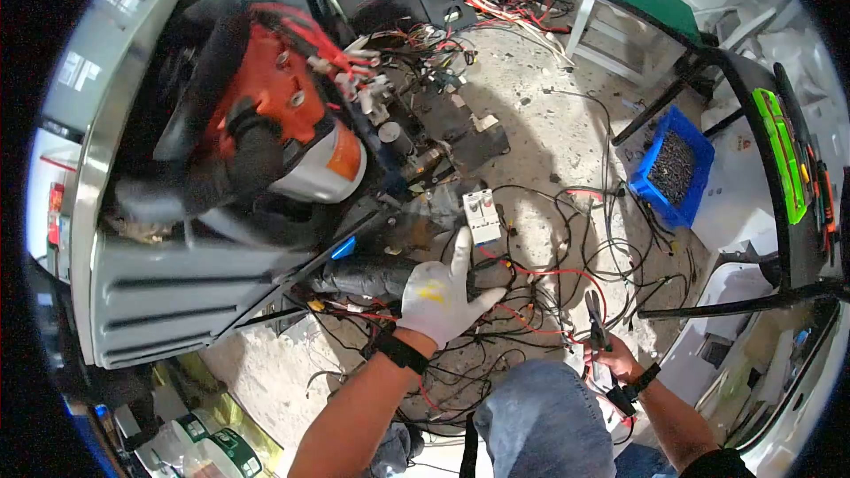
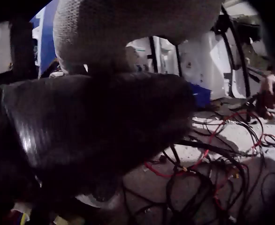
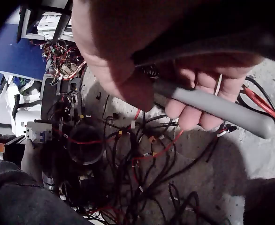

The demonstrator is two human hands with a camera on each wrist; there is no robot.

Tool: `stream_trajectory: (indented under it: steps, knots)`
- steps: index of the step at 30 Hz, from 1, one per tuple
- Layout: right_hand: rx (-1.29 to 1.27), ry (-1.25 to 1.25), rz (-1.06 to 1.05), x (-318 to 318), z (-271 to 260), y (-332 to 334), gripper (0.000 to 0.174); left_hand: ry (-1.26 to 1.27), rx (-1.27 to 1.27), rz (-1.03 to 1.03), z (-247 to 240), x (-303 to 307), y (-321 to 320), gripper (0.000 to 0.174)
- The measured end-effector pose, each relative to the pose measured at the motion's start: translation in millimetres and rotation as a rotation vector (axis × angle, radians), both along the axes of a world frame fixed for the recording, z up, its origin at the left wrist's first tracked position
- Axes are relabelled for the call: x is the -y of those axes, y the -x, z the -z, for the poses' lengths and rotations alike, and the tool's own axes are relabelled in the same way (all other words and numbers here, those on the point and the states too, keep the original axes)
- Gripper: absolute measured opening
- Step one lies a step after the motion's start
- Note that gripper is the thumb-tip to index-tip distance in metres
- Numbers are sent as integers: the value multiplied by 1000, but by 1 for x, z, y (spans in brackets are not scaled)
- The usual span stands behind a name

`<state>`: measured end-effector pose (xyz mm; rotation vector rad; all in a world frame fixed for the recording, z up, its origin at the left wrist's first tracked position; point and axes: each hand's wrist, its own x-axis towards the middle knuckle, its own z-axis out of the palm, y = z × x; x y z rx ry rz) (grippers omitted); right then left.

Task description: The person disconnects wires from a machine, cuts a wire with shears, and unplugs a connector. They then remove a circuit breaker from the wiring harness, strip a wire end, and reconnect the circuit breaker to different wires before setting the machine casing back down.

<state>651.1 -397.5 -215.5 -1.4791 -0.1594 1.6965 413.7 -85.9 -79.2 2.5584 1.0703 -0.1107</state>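
My left hand [image 1: 438,296], in a white glove with a yellow mark, reaches over a thick black wrapped hose [image 1: 367,276]. Its index finger and thumb are stretched out, the index fingertip right at the lower edge of a white circuit breaker [image 1: 481,215]. In the left wrist view the gloved hand [image 2: 128,28] arches above the dark hose [image 2: 95,126]. My bare right hand [image 1: 615,358] grips a pair of pliers [image 1: 597,327], their jaws pointing away from me. In the right wrist view a grey plier handle [image 3: 222,110] crosses the curled fingers.
Tangled black and red cables [image 1: 549,283] cover the floor between the hands. At left stands a grey cabinet [image 1: 177,301] with an orange-and-black machine [image 1: 274,97]. A blue bin [image 1: 699,181] of small dark pieces sits at right near a black frame [image 1: 770,168]. Behind is a green-topped stool [image 1: 637,0].
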Motion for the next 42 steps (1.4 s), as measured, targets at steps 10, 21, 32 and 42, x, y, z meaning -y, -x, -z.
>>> stream_trajectory:
  steps: [10,21,32,42]
  knots:
    - [33,-120,-47,-15,-20,-11,47,93,-234,100,52,8,78,38]
    - [39,-169,-106,-18,-24,-1,39,98,451,-507,51,-14,17,30]
    - [1257,-87,-627,-66,-33,7,46,61,391,-691,60,-65,-10,33]
    - [1508,-231,-672,-73,-2,-12,58,116,30,-532,33,-71,-17,37]
